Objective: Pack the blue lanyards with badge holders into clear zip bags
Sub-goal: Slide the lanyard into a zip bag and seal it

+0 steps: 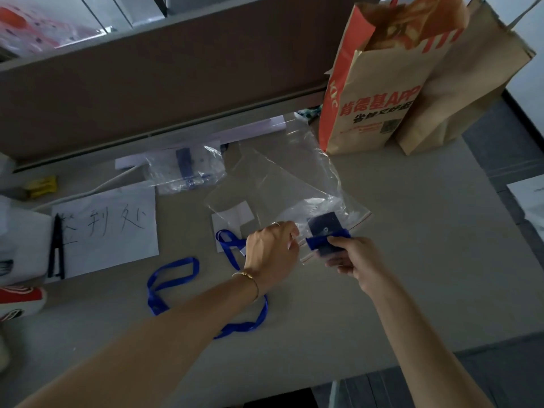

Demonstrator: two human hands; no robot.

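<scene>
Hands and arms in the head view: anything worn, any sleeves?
Both forearms are bare, with no sleeves in view. The left hand has a thin gold bracelet at the wrist and a ring on one finger. The right hand wears nothing visible.

Dim grey desk (pixel 412 231), brown partition (pixel 176 83)

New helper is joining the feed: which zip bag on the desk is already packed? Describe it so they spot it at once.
Start at the brown partition along the desk's far edge. Just below its base, right of the handwritten paper sign, lies a crumpled clear bag. Unlike the bag held by the hands, it lies untouched with blue lanyard inside.
</scene>
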